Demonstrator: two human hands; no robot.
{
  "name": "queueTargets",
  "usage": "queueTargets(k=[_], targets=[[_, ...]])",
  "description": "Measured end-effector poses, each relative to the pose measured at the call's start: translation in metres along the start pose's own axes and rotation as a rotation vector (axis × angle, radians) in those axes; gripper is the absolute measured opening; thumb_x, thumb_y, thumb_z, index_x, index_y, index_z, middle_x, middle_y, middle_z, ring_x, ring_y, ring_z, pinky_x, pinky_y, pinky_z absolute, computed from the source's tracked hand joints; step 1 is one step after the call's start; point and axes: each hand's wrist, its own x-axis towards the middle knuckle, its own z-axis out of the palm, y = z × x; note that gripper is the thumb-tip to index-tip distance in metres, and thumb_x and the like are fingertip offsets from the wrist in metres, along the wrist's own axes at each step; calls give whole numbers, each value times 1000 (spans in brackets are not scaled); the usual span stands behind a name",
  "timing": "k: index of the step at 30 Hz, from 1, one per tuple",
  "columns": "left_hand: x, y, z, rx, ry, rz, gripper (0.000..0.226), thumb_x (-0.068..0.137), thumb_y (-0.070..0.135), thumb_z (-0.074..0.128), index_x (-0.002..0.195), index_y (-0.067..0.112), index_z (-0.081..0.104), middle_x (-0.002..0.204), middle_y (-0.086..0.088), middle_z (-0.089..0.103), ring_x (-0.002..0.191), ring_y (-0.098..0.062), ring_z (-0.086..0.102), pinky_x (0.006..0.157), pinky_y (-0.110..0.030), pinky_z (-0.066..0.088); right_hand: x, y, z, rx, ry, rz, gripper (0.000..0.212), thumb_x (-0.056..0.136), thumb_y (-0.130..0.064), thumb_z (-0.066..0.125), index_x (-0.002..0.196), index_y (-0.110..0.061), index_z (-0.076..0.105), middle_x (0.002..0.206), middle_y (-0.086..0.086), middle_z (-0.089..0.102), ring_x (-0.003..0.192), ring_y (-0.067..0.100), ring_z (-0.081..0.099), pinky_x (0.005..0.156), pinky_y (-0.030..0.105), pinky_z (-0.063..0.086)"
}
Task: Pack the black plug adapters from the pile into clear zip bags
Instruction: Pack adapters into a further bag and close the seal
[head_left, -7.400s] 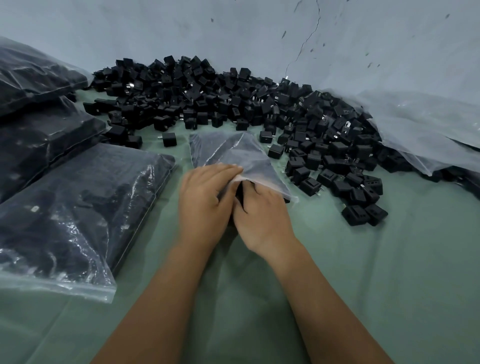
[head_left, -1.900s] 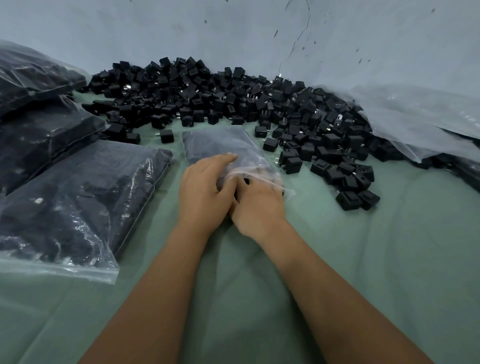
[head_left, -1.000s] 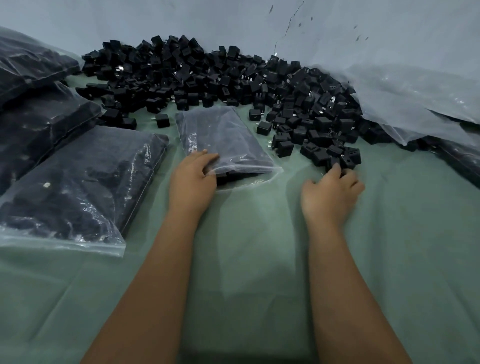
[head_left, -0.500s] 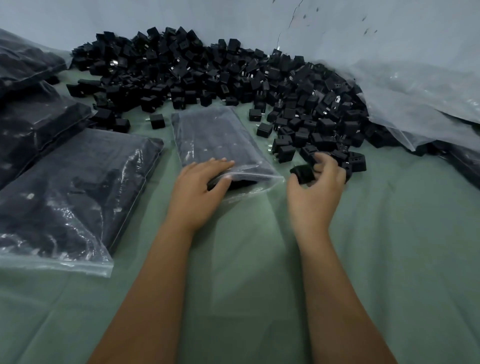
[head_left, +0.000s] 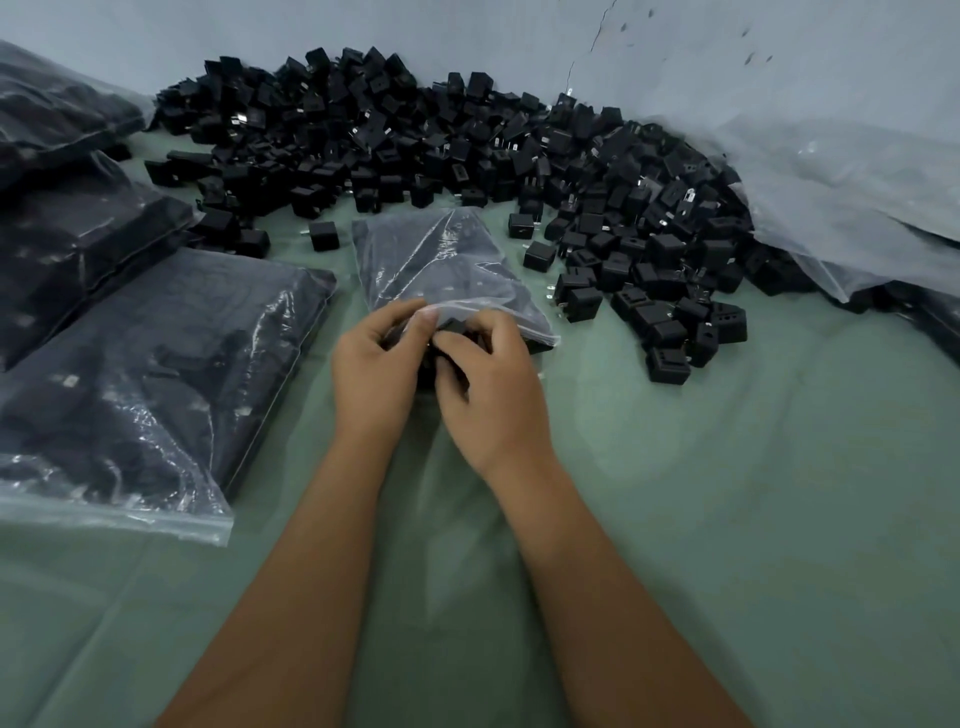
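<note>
Right hand (head_left: 488, 384): fingers curled round a black adapter (head_left: 453, 327), pushing it in at the bag mouth. Half a second ago this hand was over at the pile's near fringe, lifting that piece; a second ago it was only reaching there. So one pick-and-carry cycle has just closed, and the piece is at the opening, not yet clearly inside.

Left hand (head_left: 376, 358): thumb and fingers pinch the upper lip of the zip bag (head_left: 447, 265) and hold the mouth up. Earlier it lay flat on the same lip; now it lifts, which makes the gap for the insert.

The zip bag lies mid-desk, mouth toward the person, closed end pointing at the pile. Dark contents fill much of it. My guess is that it takes several more pieces before sealing; exact count cannot be told through the plastic.

Pile of adapters (head_left: 467, 156): heaped along the far edge of the desk against the wall, spilling down toward the right side. Still large, so the task is far from done.

Filled bags (head_left: 156, 374): stacked along the left edge, zip ends toward the person.

Loose clear plastic sheeting (head_left: 841, 208): at the far right, draped over part of the pile.

Green desk cover (head_left: 727, 519): wrinkled in front.
</note>
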Motion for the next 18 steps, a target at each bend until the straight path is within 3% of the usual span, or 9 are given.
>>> queueTargets(k=[4, 9, 14, 16, 18], targets=[[0, -1, 1, 47, -24, 27, 20, 96, 24, 60, 103, 14, 75, 90, 2, 75, 81, -3, 68, 67, -14, 49, -14, 7, -10, -40, -63, 35, 30, 84, -27, 62, 113, -26, 72, 128, 9, 53, 118, 26, 47, 101, 35, 41], [0, -2, 2, 93, -25, 61, 22, 99, 27, 56, 98, 17, 76, 88, 3, 73, 80, -5, 64, 74, -24, 49, -13, 13, -13, -107, -193, 58, 34, 89, -33, 59, 121, -26, 67, 129, 4, 55, 125, 23, 44, 108, 38, 32], [-6, -4, 3, 215, 31, 296, 21, 97, 26, 58, 106, 19, 75, 111, 6, 72, 113, -13, 63, 99, -43, 49, -9, 13, -10, -111, -202, -10, 34, 92, -29, 53, 124, -28, 64, 128, 0, 53, 120, 20, 45, 104, 35, 35], [-8, -4, 4, 271, 52, 407, 24, 95, 25, 58, 112, 16, 73, 117, 6, 69, 120, -12, 59, 105, -45, 45, 4, 11, -5, -171, -252, 1, 36, 94, -27, 49, 128, -29, 59, 131, 2, 50, 122, 21, 42, 105, 35, 34], [-8, -6, 4, 278, 69, 452, 25, 95, 23, 58, 115, 16, 72, 118, 7, 67, 122, -12, 58, 107, -44, 44, 17, 7, -1, -173, -281, 25, 30, 96, -28, 43, 119, -26, 62, 120, 4, 57, 113, 23, 48, 99, 37, 39]])
